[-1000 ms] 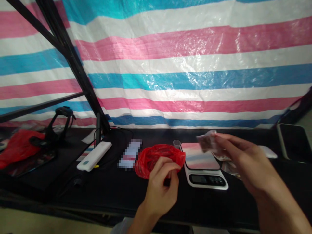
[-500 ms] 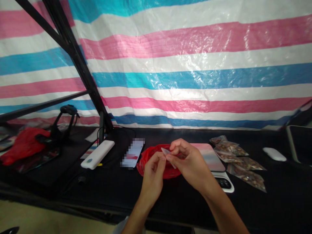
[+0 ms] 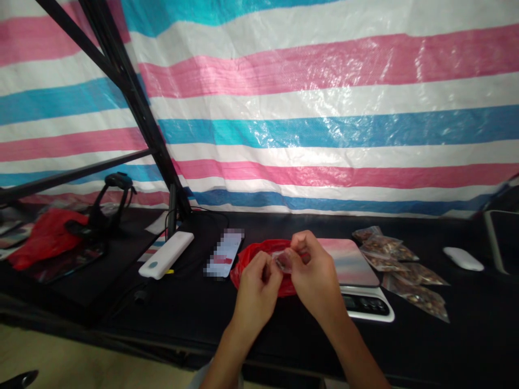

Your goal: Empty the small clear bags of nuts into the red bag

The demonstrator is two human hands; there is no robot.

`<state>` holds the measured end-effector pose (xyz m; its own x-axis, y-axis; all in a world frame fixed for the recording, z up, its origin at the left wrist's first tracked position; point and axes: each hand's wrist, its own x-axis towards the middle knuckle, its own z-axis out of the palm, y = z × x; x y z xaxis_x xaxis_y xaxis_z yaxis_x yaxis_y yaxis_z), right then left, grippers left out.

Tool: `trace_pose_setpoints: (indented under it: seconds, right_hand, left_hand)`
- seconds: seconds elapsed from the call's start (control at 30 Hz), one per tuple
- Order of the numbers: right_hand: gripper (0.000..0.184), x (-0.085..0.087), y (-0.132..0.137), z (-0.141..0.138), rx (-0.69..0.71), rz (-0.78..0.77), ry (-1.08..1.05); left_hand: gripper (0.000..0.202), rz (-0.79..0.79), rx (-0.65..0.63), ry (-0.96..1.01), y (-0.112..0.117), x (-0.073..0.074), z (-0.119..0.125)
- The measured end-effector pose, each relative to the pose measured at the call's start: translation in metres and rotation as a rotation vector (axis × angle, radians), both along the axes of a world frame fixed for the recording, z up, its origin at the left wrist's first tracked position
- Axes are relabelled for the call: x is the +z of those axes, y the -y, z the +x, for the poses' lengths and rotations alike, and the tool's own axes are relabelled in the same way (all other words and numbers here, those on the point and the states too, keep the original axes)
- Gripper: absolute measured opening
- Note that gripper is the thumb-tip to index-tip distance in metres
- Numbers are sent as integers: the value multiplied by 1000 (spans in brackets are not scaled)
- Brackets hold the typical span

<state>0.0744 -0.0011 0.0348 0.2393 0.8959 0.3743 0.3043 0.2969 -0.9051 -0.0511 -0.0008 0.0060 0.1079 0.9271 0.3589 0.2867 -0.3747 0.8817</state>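
Note:
Between my two hands is a small clear plastic bag (image 3: pixel 283 260), its mouth spread apart. My left hand (image 3: pixel 258 286) pinches one side of it, fingers curled. On the other side my right hand (image 3: pixel 314 270) grips it between thumb and fingers. Below and behind them lies a red plastic bag (image 3: pixel 249 254), partly covered by my hands; its contents are hidden. A kitchen scale (image 3: pixel 348 262) with a pinkish plate and dark button panel sits right of it. Several filled zip bags (image 3: pixel 421 294) of brownish pieces are heaped right of the scale.
A phone (image 3: pixel 225 254) and a white power bank (image 3: pixel 166 255) lie to the left, with cables nearby. A white mouse-like object (image 3: pixel 463 259) is at the right. Another red bag (image 3: pixel 48 237) and a black strapped device (image 3: pixel 111 202) stand far left, past a black metal post (image 3: pixel 141 113).
The small plastic bag has gone from flat to spread open between my fingers. My right hand has turned slightly, and more of the scale's panel shows.

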Motion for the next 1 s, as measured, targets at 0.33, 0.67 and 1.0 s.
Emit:
trace_pose_setpoints:
  seconds: [0.33, 0.67, 1.0]
  right_hand:
    - [45, -6, -9, 10, -55, -117, 188]
    - [37, -11, -17, 13, -104, -42, 111]
    - [22, 1, -8, 1, 80, -42, 181]
  left_hand:
    - [31, -220, -54, 539, -13, 0, -2]
    - [25, 94, 368, 58, -13, -12, -6]
    - [59, 109, 224, -281, -8, -26, 11]
